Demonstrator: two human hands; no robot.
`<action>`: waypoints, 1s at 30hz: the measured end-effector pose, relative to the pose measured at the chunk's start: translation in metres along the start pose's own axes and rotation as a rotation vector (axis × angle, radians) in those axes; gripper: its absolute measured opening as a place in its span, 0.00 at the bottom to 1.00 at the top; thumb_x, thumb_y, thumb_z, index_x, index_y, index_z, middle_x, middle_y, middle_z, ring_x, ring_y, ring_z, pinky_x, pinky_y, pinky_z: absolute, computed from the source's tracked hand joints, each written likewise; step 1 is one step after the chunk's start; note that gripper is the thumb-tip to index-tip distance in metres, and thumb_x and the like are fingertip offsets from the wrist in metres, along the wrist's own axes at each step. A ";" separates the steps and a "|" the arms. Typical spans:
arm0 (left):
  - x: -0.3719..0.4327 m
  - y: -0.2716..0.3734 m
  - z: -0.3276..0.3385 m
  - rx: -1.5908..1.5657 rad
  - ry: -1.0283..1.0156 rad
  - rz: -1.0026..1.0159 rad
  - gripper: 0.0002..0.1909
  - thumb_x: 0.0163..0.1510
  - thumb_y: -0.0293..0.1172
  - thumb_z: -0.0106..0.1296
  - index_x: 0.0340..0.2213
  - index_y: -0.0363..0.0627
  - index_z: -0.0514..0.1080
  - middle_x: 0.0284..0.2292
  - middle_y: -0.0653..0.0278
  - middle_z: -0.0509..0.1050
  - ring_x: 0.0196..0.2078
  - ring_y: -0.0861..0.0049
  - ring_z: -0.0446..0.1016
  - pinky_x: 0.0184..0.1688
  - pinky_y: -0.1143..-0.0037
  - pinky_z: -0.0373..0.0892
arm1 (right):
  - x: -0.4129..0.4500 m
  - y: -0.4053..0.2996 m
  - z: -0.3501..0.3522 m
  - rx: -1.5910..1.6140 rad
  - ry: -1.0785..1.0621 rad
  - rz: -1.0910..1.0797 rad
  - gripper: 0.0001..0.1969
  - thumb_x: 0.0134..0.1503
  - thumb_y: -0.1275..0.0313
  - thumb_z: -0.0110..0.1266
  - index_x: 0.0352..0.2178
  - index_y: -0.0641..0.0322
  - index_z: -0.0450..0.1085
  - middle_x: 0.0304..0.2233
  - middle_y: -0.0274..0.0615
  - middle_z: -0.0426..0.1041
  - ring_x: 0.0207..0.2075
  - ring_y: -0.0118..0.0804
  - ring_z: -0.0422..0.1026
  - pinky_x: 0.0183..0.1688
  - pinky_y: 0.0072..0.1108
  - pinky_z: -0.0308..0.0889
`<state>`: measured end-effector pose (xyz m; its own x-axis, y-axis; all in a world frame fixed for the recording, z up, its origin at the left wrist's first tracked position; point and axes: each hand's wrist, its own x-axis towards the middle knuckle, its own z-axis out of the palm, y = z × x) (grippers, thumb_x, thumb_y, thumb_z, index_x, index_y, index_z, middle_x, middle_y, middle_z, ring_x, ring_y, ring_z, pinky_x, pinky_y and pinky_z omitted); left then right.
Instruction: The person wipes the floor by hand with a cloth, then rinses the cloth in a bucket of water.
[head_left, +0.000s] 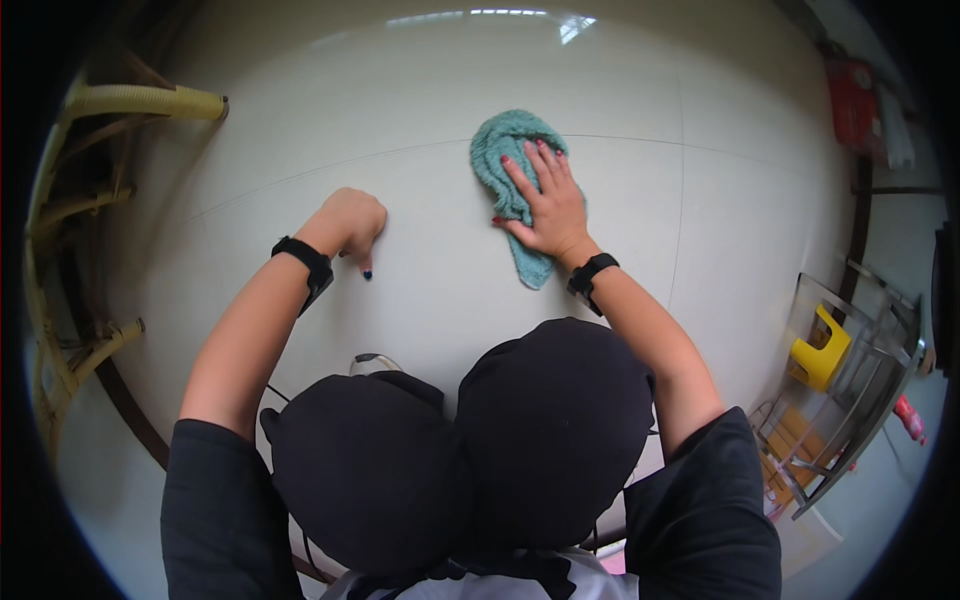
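A crumpled teal terry cloth (495, 161) lies on the pale tiled floor (435, 247), with one end trailing towards my knees. My right hand (553, 206) is spread over the cloth and holds it down against the tile, its thumb at the cloth's left edge. To the left of the cloth and apart from it, my left hand (356, 221) rests with its fingers curled in and its thumb pointing back towards me. Nothing shows in that hand, though the curled fingers are partly hidden from above. A black band circles each wrist.
My knees in dark cloth (465, 450) fill the lower middle. Yellow wrapped furniture legs (150, 101) stand at the left. On the right are a metal-framed rack (862, 390), a yellow plastic object (821, 352) and a red container (853, 101). A dark strip (862, 217) edges the floor there.
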<state>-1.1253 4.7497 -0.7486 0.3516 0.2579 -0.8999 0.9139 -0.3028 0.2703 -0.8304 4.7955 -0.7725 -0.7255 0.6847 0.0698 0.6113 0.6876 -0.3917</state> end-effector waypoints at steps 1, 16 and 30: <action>-0.001 0.000 -0.003 -0.006 0.007 -0.005 0.16 0.28 0.42 0.64 0.06 0.46 0.71 0.10 0.69 0.71 0.17 0.74 0.72 0.23 0.76 0.66 | 0.000 -0.009 0.002 0.026 -0.004 -0.019 0.38 0.41 0.49 0.56 0.54 0.46 0.58 0.56 0.53 0.54 0.56 0.55 0.54 0.56 0.43 0.50; -0.014 0.006 -0.004 -0.119 -0.009 -0.109 0.18 0.28 0.38 0.68 0.15 0.35 0.73 0.16 0.58 0.74 0.19 0.68 0.73 0.23 0.73 0.69 | -0.071 -0.096 0.023 0.205 -0.143 -0.493 0.27 0.39 0.66 0.57 0.45 0.53 0.65 0.50 0.46 0.64 0.52 0.45 0.63 0.54 0.35 0.57; -0.025 0.014 0.049 0.083 0.616 -0.097 0.12 0.44 0.38 0.53 0.19 0.41 0.73 0.19 0.55 0.73 0.24 0.61 0.72 0.29 0.67 0.68 | -0.087 -0.104 -0.049 0.229 -0.208 -0.010 0.22 0.48 0.61 0.55 0.44 0.57 0.64 0.46 0.46 0.65 0.47 0.45 0.64 0.50 0.32 0.61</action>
<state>-1.1311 4.6936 -0.7390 0.3426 0.7615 -0.5502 0.9375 -0.3150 0.1479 -0.8159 4.6761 -0.6931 -0.7946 0.5980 -0.1051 0.5339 0.6058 -0.5898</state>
